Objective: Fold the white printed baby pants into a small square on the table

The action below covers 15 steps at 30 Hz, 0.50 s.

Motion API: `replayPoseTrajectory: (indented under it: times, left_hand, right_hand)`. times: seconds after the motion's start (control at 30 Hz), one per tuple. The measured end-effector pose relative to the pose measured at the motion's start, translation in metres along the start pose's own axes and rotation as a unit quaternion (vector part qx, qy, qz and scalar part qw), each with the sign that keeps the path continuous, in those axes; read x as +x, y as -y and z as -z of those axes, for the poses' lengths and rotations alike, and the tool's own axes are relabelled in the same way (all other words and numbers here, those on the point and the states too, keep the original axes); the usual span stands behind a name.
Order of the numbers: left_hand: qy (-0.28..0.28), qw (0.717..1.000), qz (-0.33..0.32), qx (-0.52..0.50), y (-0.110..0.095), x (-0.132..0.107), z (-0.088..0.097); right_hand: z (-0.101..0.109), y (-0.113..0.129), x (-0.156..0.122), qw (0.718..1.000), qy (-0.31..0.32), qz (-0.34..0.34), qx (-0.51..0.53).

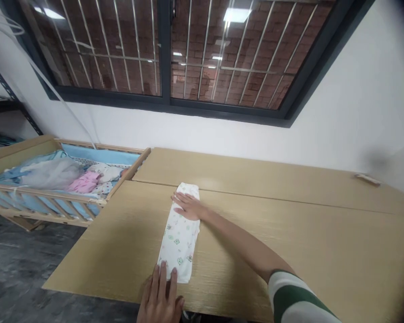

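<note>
A white cloth (178, 237) with small green and brown prints lies folded into a long, narrow strip on the wooden table (249, 251). Across its far end rests my right hand (188, 206), palm down with the fingers stretched out. My left hand (161, 296) is at the strip's near end by the table's front edge, fingers extended and their tips touching the fabric. Neither hand grips anything. The underside of the cloth is hidden.
To the left stands a wooden crib (121, 179) with blue lining, holding a pink cloth (85, 182) and pale bedding. A small flat object (367, 179) lies at the table's far right. Behind the table are a white wall and a barred window (170, 101).
</note>
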<state>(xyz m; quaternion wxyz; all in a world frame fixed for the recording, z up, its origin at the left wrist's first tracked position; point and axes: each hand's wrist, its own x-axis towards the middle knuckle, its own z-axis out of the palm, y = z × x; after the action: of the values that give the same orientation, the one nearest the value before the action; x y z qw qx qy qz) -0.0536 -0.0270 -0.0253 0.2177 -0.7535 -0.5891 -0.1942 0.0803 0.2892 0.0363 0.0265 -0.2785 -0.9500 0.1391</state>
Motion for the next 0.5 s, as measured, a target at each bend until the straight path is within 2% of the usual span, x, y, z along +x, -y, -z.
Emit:
replayPoseTrajectory:
  times: [0.13,0.27,0.4,0.5]
  left_hand:
    - [-0.009,1.000,-0.005,-0.004,0.004,-0.006,-0.009]
    - [-0.012,0.999,-0.022,0.026,-0.002,-0.003,-0.017]
    - [-0.012,0.999,-0.026,0.013,-0.015,0.014,-0.016]
    - [-0.005,1.000,-0.013,-0.027,-0.014,0.028,-0.010]
  right_hand:
    - [0.002,-0.037,0.020,0.998,-0.042,-0.033,-0.018]
    - [0.006,-0.058,0.024,0.998,-0.055,-0.003,-0.006]
    - [0.021,-0.063,0.019,0.999,-0.050,-0.015,-0.014]
    - [0.033,-0.048,0.006,0.995,-0.072,-0.041,-0.046]
